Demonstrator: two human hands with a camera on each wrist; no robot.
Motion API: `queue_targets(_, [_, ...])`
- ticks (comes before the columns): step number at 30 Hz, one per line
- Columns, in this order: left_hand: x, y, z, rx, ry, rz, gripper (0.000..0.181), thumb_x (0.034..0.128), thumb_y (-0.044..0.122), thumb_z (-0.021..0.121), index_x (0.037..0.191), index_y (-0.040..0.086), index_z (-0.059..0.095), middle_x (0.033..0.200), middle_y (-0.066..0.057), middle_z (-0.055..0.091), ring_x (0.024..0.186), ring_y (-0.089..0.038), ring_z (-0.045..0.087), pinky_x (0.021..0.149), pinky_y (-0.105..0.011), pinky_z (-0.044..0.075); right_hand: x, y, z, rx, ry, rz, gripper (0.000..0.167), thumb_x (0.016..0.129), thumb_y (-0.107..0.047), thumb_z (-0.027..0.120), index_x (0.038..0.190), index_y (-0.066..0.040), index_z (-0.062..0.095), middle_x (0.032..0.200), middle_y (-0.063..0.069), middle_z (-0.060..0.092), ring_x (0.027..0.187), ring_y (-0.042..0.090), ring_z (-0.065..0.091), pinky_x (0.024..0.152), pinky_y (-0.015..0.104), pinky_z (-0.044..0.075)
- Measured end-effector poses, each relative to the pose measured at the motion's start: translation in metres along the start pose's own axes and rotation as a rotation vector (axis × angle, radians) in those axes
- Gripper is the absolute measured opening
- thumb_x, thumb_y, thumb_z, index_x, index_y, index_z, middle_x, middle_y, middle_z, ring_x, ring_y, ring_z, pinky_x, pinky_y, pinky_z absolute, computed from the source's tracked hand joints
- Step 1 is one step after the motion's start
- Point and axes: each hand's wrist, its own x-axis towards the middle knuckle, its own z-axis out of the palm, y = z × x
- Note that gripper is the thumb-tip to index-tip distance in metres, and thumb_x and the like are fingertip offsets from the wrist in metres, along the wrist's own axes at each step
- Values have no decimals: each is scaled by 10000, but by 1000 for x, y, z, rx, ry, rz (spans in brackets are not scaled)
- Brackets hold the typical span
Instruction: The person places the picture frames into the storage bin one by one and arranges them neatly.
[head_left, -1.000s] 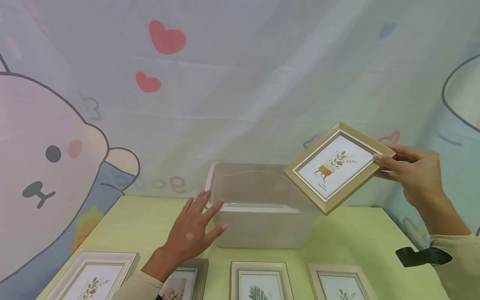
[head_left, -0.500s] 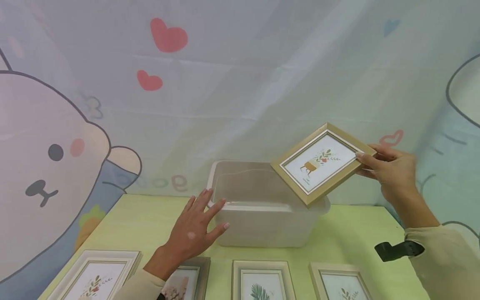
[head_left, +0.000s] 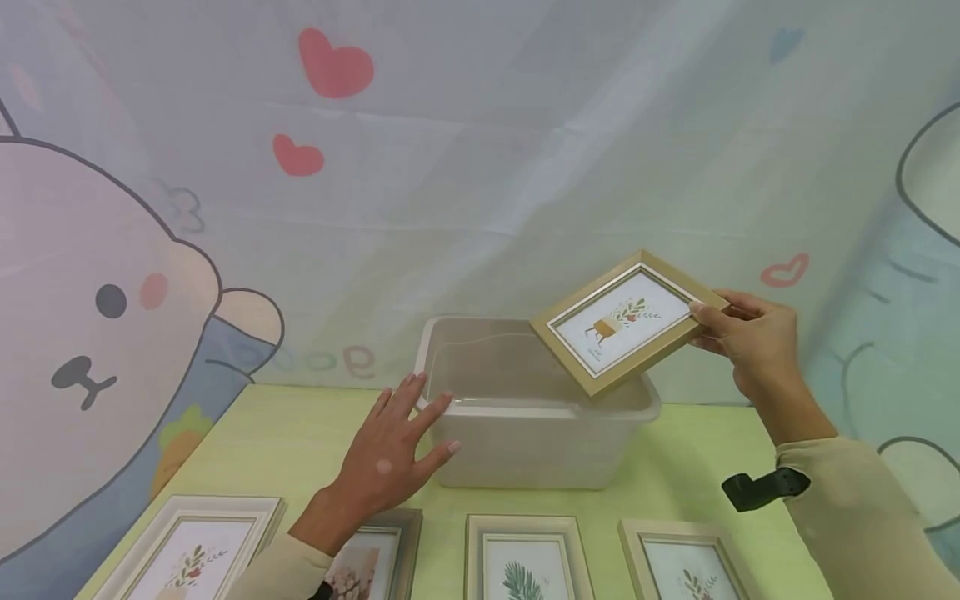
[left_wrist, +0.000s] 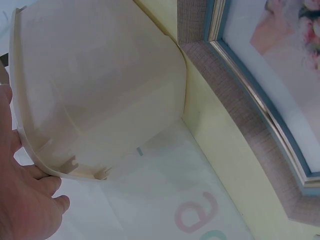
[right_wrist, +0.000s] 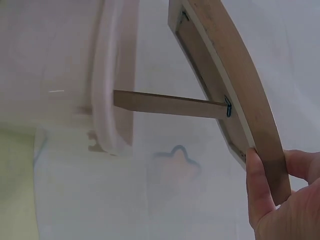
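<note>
While the thumb of the right hand [head_left: 765, 350] presses on the front of a gold picture frame [head_left: 622, 321], the other fingers curl behind it, pinching it by its right corner. The left hand [head_left: 384, 462] has its fingers spread and nearly straight, touching the rim at the left end of a pale plastic bin [head_left: 525, 454]. Tilted in the air, the gold picture frame covers the right part of the bin's mouth in the head view. Its stand [right_wrist: 170, 103] sticks out behind; whether that touches the rim, I cannot tell. The bin is on a yellow-green table [head_left: 300, 425]. Nearer the person lie a white frame [head_left: 195, 550], a grey-brown frame [head_left: 378, 554], a palm-leaf picture [head_left: 525, 571] and a cream frame [head_left: 690, 567]. Behind hangs a cloth [head_left: 480, 208] printed with hearts and a cartoon bear.
</note>
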Motion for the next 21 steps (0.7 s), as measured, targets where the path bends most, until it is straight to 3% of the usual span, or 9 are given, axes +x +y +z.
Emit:
queue_targets(5, [0,1,1,-5,-4,-4,573,900,438,699,1398,174,597,1519,-227,460,1449,-368,408,1168,-585,317,3,13,4,-77,49,7,523,873,-12,724,1346,96,529,782,-81,632,589,36,698,585,237,592])
queue_targets(12, [0,1,2,-6,-19,1,579,904,450,689,1406,179,588,1534,-224,441,1451,-372,402,1170,-582,319,6,30,9,-194,134,11,523,882,-41,721,1371,48,559,799,-62,597,569,-11,669,598,212,585])
queue_targets(18, [0,0,1,-7,-25,-8,576,904,452,690,1404,185,590,1535,-220,441,1458,-366,394,1180,-575,306,6,41,18,-362,150,-116,480,894,-95,717,1346,20,603,783,-89,592,579,-97,626,608,164,568])
queue_targets(21, [-1,-1,-1,-10,-32,-10,569,905,447,690,1400,183,593,1536,-218,441,1460,-364,392,1181,-575,303,3,48,23,-473,156,-228,459,888,-118,732,1313,24,632,827,85,683,568,-161,575,561,117,534])
